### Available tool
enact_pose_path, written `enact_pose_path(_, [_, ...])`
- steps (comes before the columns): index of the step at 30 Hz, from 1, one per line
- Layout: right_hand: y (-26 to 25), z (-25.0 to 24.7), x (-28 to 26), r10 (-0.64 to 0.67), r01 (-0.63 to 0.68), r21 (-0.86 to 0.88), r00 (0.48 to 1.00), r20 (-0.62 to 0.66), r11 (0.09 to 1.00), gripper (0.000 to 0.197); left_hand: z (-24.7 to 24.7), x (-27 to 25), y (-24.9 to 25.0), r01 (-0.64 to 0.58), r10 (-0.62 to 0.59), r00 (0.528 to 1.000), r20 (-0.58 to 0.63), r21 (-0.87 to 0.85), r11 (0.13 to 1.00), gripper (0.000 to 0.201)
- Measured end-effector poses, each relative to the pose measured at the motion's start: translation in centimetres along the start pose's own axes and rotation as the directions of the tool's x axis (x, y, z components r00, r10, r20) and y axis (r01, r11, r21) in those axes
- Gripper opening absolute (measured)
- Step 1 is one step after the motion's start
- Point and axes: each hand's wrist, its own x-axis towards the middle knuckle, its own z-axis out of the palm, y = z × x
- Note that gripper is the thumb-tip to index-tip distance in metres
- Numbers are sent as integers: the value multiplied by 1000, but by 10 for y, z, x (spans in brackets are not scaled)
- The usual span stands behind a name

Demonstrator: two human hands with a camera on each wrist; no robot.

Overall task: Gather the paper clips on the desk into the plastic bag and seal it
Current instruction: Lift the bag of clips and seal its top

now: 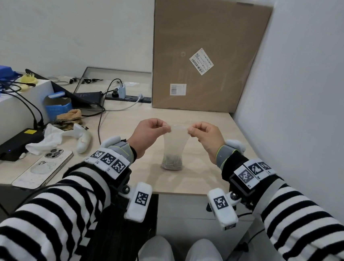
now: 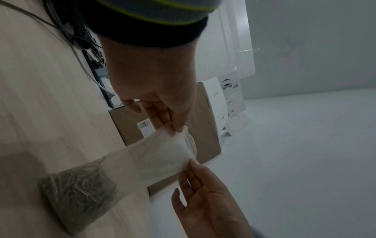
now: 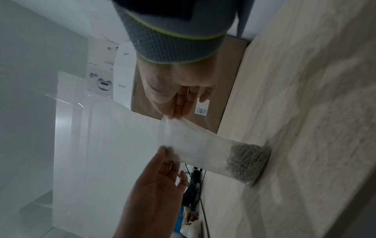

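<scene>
A clear plastic bag [image 1: 174,145] stands upright on the wooden desk [image 1: 204,175], with a heap of metal paper clips [image 1: 171,164] in its bottom. My left hand [image 1: 166,127] pinches the left end of the bag's top edge and my right hand [image 1: 190,130] pinches the right end, so the top is stretched flat between them. The left wrist view shows the left hand [image 2: 179,128] and right hand [image 2: 193,162] on the bag [image 2: 158,153] above the clips [image 2: 79,190]. From the right wrist I see the right hand [image 3: 171,116], left hand [image 3: 164,149], bag [image 3: 193,141] and clips [image 3: 248,159].
A tall cardboard box [image 1: 205,55] stands behind the bag against the wall. To the left lie a phone [image 1: 43,168], a black power adapter [image 1: 16,144], a white controller [image 1: 84,138], crumpled white cloth [image 1: 48,137] and cables. A power strip [image 1: 128,98] lies at the back.
</scene>
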Motion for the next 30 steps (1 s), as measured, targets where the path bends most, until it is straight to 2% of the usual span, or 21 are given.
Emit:
enact_pose_path(6, [2,4,0,12,-12,9,999,30,1000,17,3,2,1,-22,22,1000,-3,-16,1000,15])
enact_pose_path(12, [2,6,3,-3,3,15,1000,18,1000,18,8,0,-1,2,1,999,52,-50,999,5])
enact_pose_path(16, [2,11,3,28,-29,6,999,32,1000,19,14,0,0,-5,6,1000,16,-55,998,6])
enact_pose_path(19, [1,14,2,32,-34,35,998,51,999,16,15,1,0,-12,13,1000,10,-80,997,4])
enact_pose_path(25, [3,19,9,3,-3,-48,1000,3,999,6,19,4,0,-5,8,998,55,-71,997,4])
enact_pose_path(28, [3,20,11,-22,22,-55,1000,3,998,6,23,8,1,-21,21,1000,1,-59,998,14])
enact_pose_path(30, [2,19,12,-37,37,-40,999,10,999,5,25,12,2,-24,23,999,-38,-38,999,13])
